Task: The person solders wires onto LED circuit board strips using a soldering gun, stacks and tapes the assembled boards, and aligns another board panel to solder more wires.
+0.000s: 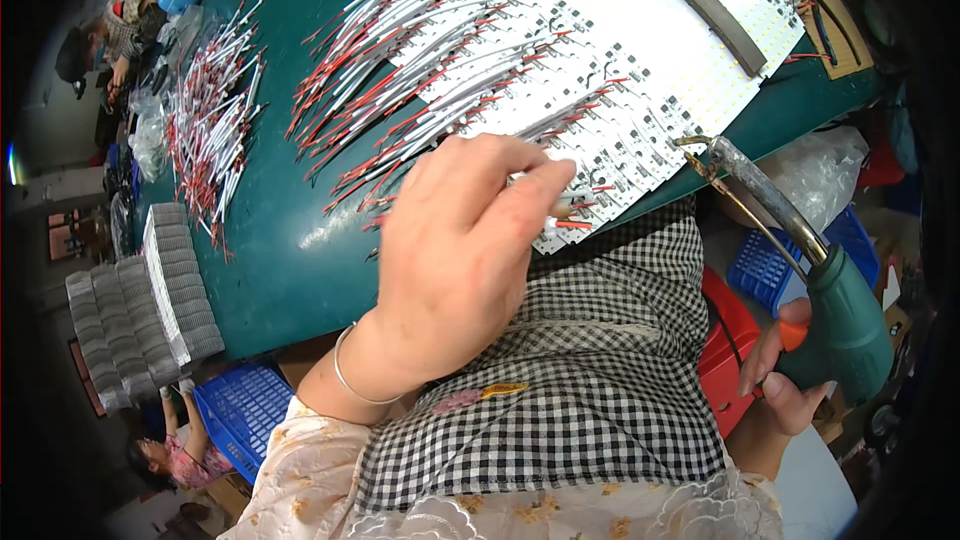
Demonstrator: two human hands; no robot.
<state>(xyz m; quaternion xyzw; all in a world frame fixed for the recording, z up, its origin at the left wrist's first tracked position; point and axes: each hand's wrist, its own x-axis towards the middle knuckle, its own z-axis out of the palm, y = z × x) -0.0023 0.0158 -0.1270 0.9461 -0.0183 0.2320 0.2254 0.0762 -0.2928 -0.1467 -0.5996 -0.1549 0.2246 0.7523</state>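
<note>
Fingers of the left hand pinch a white-and-red wire at the near edge of the white strip boards on the green tabletop. At four o'clock, the right hand grips a soldering gun, tip lifted. Soldering step, I judge; next, precise tip contact.

We looked down from a single head-worn fisheye view, close above our own lap and forearms, facing forward over the green tabletop. Its edges bent toward the dark rim, and the floor showed at the lower left.
</note>
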